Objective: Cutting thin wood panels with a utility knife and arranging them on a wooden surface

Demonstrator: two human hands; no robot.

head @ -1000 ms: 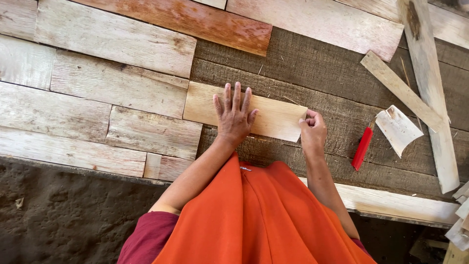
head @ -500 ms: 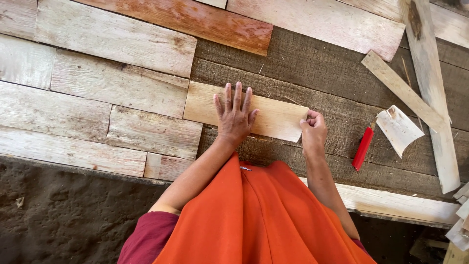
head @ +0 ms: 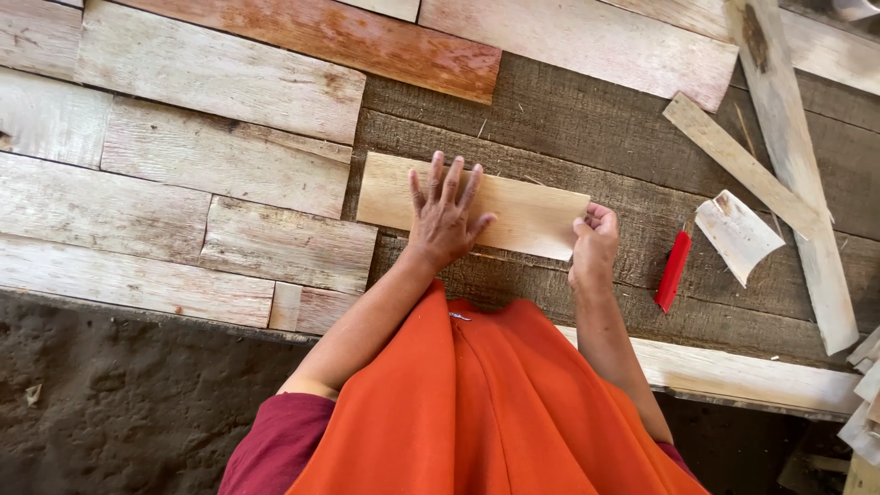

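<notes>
Plank [head: 522, 213] under left hand [head: 445, 220], right hand [head: 594, 246] at end.

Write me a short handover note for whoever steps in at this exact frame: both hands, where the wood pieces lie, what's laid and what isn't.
Left hand: flat, fingers spread, pressing on the pale short board.
Right hand: curled at that board's right end; whether it holds anything cannot be seen.
The board lies on the dark rough backing, its left end against the whitewashed planks.
A red tool and a broken wood scrap lie right of the hands, loose slats beyond.
Done: left side planked.
Left: dark backing around and right of the board remains uncovered.
</notes>
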